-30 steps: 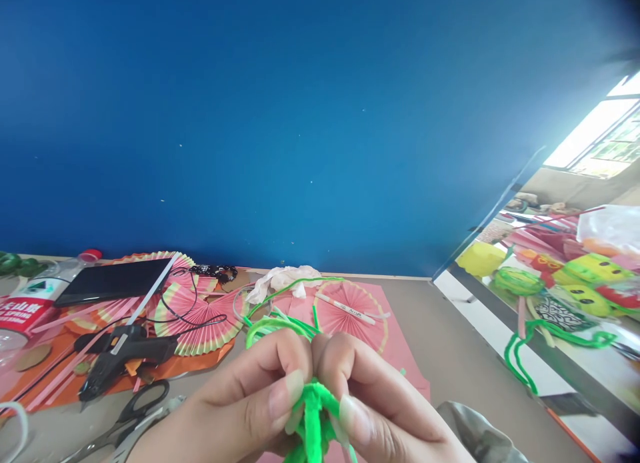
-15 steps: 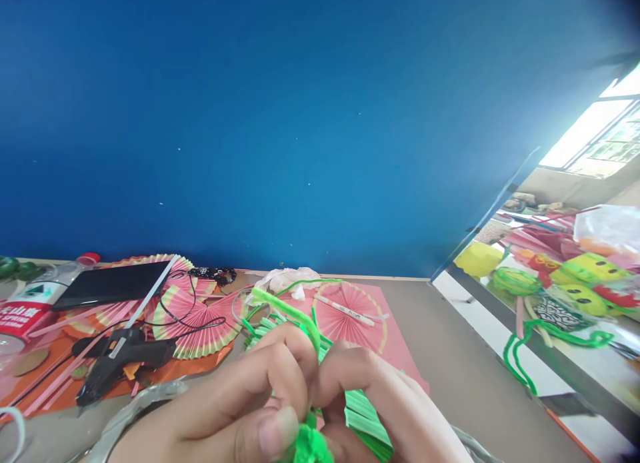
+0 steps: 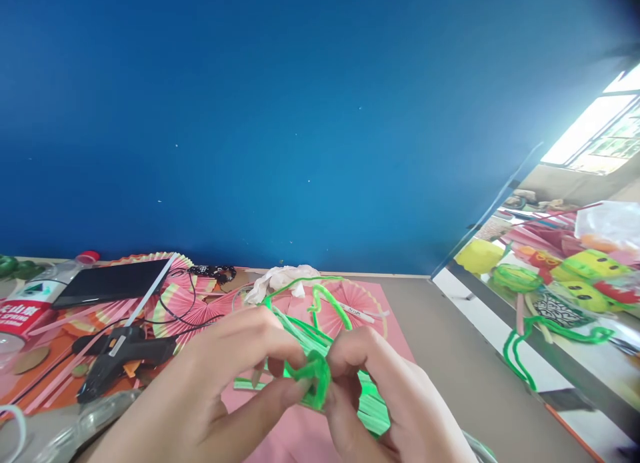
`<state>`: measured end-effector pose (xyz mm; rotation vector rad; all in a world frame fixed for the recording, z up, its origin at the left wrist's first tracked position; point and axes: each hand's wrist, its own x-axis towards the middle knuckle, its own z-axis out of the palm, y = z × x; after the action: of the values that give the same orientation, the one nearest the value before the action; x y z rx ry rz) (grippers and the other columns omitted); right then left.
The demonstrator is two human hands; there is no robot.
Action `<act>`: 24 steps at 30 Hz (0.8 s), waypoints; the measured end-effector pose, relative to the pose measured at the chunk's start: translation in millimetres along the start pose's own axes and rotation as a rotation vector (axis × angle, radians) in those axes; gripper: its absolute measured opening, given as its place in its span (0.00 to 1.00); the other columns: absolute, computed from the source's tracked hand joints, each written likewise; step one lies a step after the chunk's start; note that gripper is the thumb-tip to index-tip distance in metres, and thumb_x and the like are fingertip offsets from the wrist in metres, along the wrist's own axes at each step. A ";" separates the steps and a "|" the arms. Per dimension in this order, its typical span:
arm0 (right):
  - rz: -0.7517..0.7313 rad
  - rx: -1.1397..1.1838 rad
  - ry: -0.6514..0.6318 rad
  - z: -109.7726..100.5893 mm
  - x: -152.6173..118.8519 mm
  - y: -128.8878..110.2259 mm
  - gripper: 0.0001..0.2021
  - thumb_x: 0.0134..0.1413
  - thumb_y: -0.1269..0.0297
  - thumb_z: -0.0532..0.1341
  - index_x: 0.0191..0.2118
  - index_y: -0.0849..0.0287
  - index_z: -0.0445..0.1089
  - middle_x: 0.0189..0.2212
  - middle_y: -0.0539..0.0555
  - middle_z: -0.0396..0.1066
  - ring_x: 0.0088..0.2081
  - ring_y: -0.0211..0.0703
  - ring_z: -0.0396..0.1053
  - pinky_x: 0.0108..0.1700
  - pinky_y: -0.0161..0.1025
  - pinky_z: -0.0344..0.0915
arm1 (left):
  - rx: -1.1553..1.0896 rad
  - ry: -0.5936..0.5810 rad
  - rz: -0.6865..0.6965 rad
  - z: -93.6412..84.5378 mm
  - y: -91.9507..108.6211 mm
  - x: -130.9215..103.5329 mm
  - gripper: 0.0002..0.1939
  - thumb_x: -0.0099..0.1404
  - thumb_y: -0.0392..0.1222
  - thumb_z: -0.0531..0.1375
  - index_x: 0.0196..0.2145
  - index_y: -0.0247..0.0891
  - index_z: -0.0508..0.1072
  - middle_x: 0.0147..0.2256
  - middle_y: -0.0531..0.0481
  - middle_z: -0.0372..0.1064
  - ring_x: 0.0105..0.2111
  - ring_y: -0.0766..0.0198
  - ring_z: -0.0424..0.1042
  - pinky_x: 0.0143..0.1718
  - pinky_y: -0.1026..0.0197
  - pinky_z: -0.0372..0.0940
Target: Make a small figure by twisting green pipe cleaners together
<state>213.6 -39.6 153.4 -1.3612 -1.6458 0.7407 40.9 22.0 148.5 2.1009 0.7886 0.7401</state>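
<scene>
Fuzzy piece [image 3: 320, 381]: solid bright green. Strip bundle [image 3: 373, 413]: green, streaked paler. Sheet [image 3: 397, 326]: plain pink. Pleated fan [image 3: 197, 306]: pink, shows a pale yellow-green edge. Marker [image 3: 369, 317]: white, bears dark lettering. Glue gun [image 3: 123, 356]: black. Flat-screened device [image 3: 110, 283]: black. Bottle label [image 3: 23, 313]: red and white. Bottle cap [image 3: 89, 256]: red. Panel [image 3: 300, 103]: blue, carries white flecks. Bench [image 3: 445, 376]: grey-brown.

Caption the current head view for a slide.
Both hands pinch a bent green pipe cleaner over pink paper, a black glue gun lying to the left.
</scene>
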 end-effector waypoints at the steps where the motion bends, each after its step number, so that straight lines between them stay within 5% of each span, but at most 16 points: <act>1: 0.027 0.055 -0.022 -0.4 0.5 0.4 0.07 0.48 0.76 0.53 0.27 0.55 0.57 0.20 0.43 0.56 0.22 0.33 0.54 0.24 0.31 0.52 | -0.043 -0.013 0.001 2.0 -1.8 -0.5 0.02 0.62 0.38 0.57 0.32 0.42 0.69 0.30 0.54 0.66 0.31 0.65 0.64 0.33 0.69 0.58; 6: 0.238 0.614 -0.240 -2.3 0.9 5.1 0.10 0.56 0.58 0.57 0.30 0.57 0.59 0.23 0.46 0.58 0.24 0.31 0.55 0.25 0.30 0.51 | -0.780 -0.224 -0.266 11.1 -4.5 -4.4 0.11 0.62 0.50 0.57 0.31 0.40 0.66 0.28 0.53 0.63 0.29 0.66 0.62 0.31 0.66 0.58; 9: 0.336 0.906 -0.352 -1.2 0.5 9.2 0.12 0.54 0.58 0.61 0.31 0.58 0.59 0.23 0.45 0.57 0.23 0.28 0.51 0.24 0.28 0.47 | -1.114 -0.286 -0.374 15.2 -0.1 -5.1 0.14 0.58 0.50 0.61 0.27 0.37 0.64 0.26 0.53 0.60 0.27 0.68 0.59 0.30 0.66 0.55; 14: 0.340 1.141 -0.479 2.2 3.6 15.0 0.08 0.56 0.63 0.60 0.31 0.59 0.60 0.19 0.42 0.52 0.18 0.25 0.45 0.20 0.25 0.42 | -1.314 -0.249 -0.401 24.5 3.4 -5.1 0.15 0.60 0.49 0.60 0.24 0.36 0.61 0.21 0.57 0.50 0.22 0.72 0.50 0.29 0.67 0.53; 19: 0.326 1.185 -0.456 3.9 6.1 16.5 0.08 0.57 0.63 0.60 0.32 0.59 0.59 0.19 0.41 0.50 0.18 0.25 0.43 0.20 0.25 0.41 | -1.464 -0.159 -0.537 31.4 4.1 -6.4 0.13 0.61 0.46 0.59 0.25 0.37 0.62 0.22 0.57 0.50 0.21 0.73 0.53 0.26 0.69 0.51; 24: 0.341 1.125 -0.435 1.7 7.6 12.7 0.09 0.56 0.61 0.60 0.31 0.58 0.59 0.19 0.41 0.50 0.18 0.25 0.43 0.20 0.25 0.42 | -1.512 -0.154 -0.486 36.1 1.8 -8.1 0.13 0.61 0.48 0.59 0.26 0.38 0.62 0.20 0.58 0.51 0.19 0.74 0.50 0.22 0.70 0.47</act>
<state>217.7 -29.1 143.6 -0.6469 -0.9324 1.8921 61.8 -1.0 128.3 0.5565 0.3554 0.5618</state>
